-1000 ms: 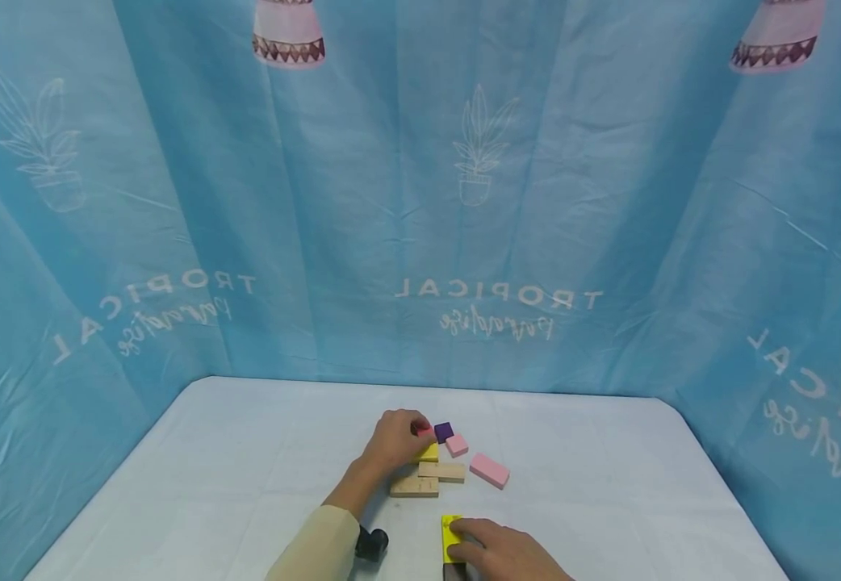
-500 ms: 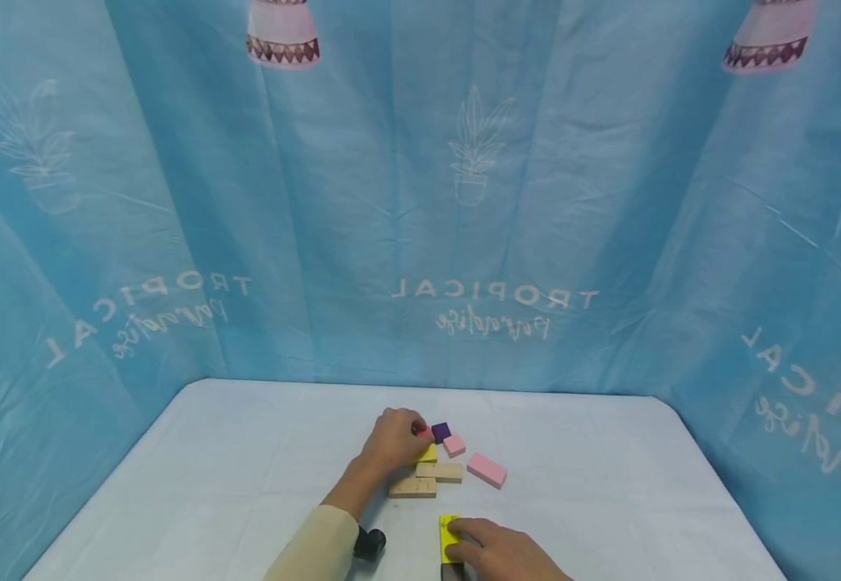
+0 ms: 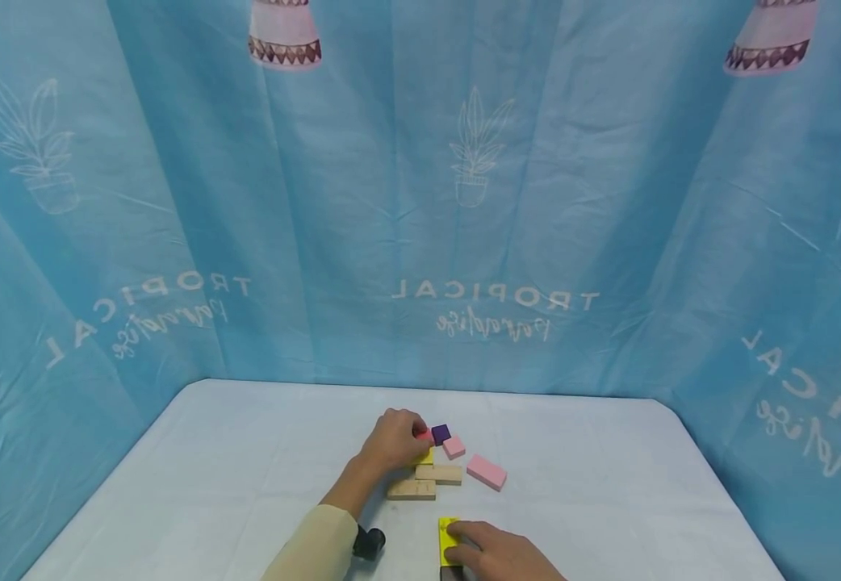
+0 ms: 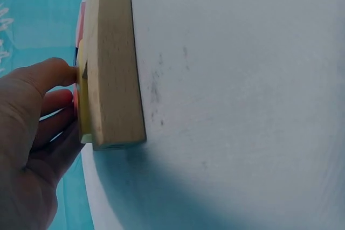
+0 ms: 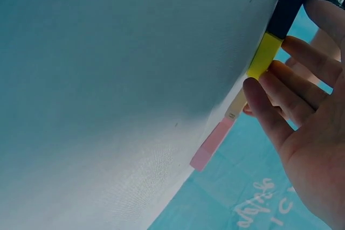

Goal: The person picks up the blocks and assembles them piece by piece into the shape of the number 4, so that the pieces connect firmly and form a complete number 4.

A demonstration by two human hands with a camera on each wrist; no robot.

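My left hand (image 3: pixel 391 440) reaches to the far group of blocks. Its thumb and fingers pinch a pinkish-red block (image 3: pixel 426 436), mostly hidden by them. A yellow block (image 3: pixel 424 458) lies just nearer, partly under the hand. Two plain wooden blocks (image 3: pixel 412 490) lie nearer still; one fills much of the left wrist view (image 4: pixel 116 68). Close to the front, my right hand (image 3: pixel 505 552) rests its fingertips, loosely extended, on another yellow block (image 3: pixel 444 545). A dark block (image 3: pixel 452 574) adjoins that block's near end, as the right wrist view also shows.
Right of the left hand lie a purple block (image 3: pixel 441 435), a small pink block (image 3: pixel 453 446) and a larger pink block (image 3: pixel 487 472). A black camera (image 3: pixel 370 543) sits at the left wrist. Blue curtains (image 3: pixel 420 202) surround the white table (image 3: pixel 595 460).
Both hands hold nearly the same places and the blocks stay put. The head view has shifted slightly.
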